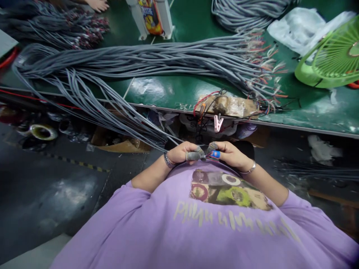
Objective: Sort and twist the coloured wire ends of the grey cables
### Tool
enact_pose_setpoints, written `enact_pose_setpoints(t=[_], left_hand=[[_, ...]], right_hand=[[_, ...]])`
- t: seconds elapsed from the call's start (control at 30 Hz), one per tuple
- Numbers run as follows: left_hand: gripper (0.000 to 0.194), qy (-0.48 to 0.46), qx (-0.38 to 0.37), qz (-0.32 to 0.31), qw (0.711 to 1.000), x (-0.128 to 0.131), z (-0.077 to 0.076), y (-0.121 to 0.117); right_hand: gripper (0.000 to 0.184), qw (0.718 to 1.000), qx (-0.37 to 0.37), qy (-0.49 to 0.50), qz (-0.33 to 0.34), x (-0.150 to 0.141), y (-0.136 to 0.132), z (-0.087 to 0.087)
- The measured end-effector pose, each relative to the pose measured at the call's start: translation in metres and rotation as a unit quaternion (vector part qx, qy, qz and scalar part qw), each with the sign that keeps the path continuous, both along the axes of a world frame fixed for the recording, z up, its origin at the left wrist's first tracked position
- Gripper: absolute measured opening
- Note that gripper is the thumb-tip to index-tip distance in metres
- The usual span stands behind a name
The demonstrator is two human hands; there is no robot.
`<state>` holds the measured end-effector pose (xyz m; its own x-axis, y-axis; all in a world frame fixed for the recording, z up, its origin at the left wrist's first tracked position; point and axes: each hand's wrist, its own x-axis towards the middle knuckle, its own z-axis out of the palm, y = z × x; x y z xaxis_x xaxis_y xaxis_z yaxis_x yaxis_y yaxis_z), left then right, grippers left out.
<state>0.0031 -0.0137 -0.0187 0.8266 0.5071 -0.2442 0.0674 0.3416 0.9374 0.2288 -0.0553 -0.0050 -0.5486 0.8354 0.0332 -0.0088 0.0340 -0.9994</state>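
Observation:
Close to my body, my left hand [188, 152] pinches the end of a grey cable, wearing grey finger covers. My right hand [226, 153], with a grey cover and a blue band on its fingers, pinches the thin coloured wires [209, 156] that come out of that end. The fingertips of both hands nearly meet, and they hide part of the wires. Several grey cables [123, 112] hang over the table edge and run toward my left hand. A long bundle of grey cables [157, 59] with stripped, coloured ends lies across the green table [168, 91].
At the table's front edge sits a taped wooden block [235, 106] with wires and a pink clip [218, 123]. A green fan [333, 56] and white plastic bag [298, 30] are at right. More cables [53, 24] lie at back left, near another person's hand [98, 4]. Below stands a cardboard box [120, 145].

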Motion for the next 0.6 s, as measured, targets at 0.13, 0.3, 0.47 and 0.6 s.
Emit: enact_pose_setpoints(t=[0.13, 0.3, 0.47, 0.6], left_hand=[[0.045, -0.018, 0.050, -0.003, 0.999, 0.004, 0.004, 0.002], [0.037, -0.024, 0.122, 0.081, 0.989, 0.009, 0.001, 0.005], [0.041, -0.038, 0.136, 0.200, 0.970, 0.022, 0.000, 0.015], [0.040, -0.057, 0.135, 0.218, 0.965, 0.035, 0.004, 0.024]], right_hand=[[0.038, 0.957, -0.244, 0.103, -0.122, 0.003, 0.001, -0.016], [0.042, 0.902, -0.275, 0.166, -0.290, 0.015, 0.019, -0.024], [0.053, 0.911, -0.302, 0.153, -0.233, 0.009, 0.037, -0.019], [0.057, 0.923, -0.269, 0.168, -0.219, 0.000, 0.047, -0.014]])
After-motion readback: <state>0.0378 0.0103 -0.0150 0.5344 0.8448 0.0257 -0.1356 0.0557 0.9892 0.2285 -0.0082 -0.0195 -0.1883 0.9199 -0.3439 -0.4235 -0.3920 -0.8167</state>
